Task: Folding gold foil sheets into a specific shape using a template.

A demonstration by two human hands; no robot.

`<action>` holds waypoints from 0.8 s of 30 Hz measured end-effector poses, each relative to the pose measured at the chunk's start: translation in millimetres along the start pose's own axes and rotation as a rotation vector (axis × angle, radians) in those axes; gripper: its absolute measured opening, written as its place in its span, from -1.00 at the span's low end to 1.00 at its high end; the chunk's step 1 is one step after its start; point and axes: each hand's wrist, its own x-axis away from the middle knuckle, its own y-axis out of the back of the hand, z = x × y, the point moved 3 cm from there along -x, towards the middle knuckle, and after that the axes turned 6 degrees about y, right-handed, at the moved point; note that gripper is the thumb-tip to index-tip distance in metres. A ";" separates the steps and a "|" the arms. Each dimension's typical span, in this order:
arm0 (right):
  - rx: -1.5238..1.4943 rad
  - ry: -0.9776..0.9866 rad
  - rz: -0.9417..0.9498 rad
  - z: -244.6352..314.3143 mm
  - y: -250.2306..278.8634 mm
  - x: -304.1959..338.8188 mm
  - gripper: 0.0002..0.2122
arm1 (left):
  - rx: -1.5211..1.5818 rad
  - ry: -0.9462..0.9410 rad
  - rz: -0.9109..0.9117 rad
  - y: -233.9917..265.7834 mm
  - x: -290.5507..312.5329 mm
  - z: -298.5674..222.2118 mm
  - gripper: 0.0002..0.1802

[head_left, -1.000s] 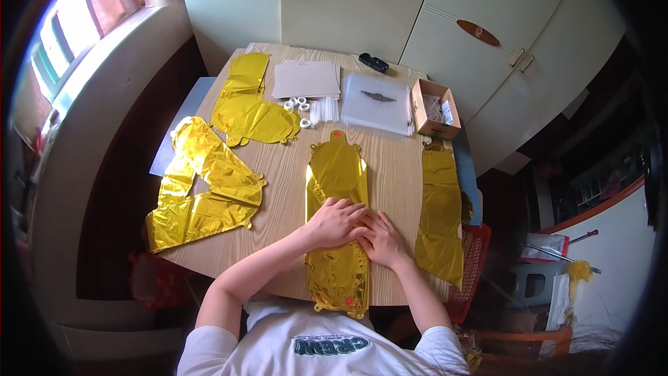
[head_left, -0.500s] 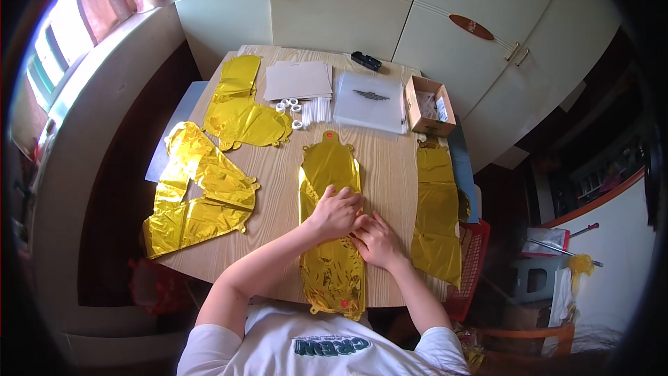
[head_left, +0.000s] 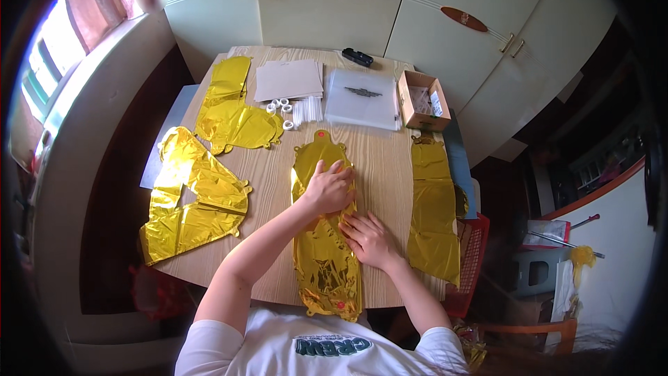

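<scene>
Left hand: left hand (head_left: 328,186) lies palm down on the upper half of the gold foil balloon (head_left: 325,237), fingers spread and flat, gripping nothing.
Right hand: right hand (head_left: 367,238) presses flat just below and to the right of the left one, fingers pointing toward it, likewise open and holding nothing.
Balloon under the hands: long, crinkled and uninflated, it runs from the near table edge up past both hands, its knobbed tip beyond the left fingertips.
Change: a second ago the two hands sat side by side lower on the foil; the left has since slid up toward the tip while the right stays near the middle, so this looks like a smoothing or flattening stroke along the balloon.
Left of the left hand: a heap of gold balloons (head_left: 191,195) overlapping on the wooden table (head_left: 264,167), well apart from the hands.
Right of the right hand: another gold strip (head_left: 431,209) hanging over the table's edge.
Beyond the hands: small white rings (head_left: 282,108), a stack of white sheets (head_left: 289,80), a clear plastic sleeve (head_left: 362,97), and an open cardboard box (head_left: 422,99).
</scene>
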 end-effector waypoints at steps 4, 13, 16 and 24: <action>0.023 0.007 0.010 -0.1 -0.9 -0.7 -0.66 | -0.050 0.020 0.118 -2.8 -10.5 9.8 -0.15; 0.015 0.013 -0.008 -0.3 -3.2 1.4 -0.68 | -0.121 0.032 0.279 -3.6 -19.1 10.1 0.43; -0.184 -0.017 0.054 -7.1 2.1 2.0 -0.71 | -0.131 0.021 0.284 -5.5 -19.4 10.4 0.45; 0.039 0.034 0.024 -69.4 14.3 -32.9 -0.67 | -0.115 0.031 0.291 -3.9 -19.4 8.3 0.49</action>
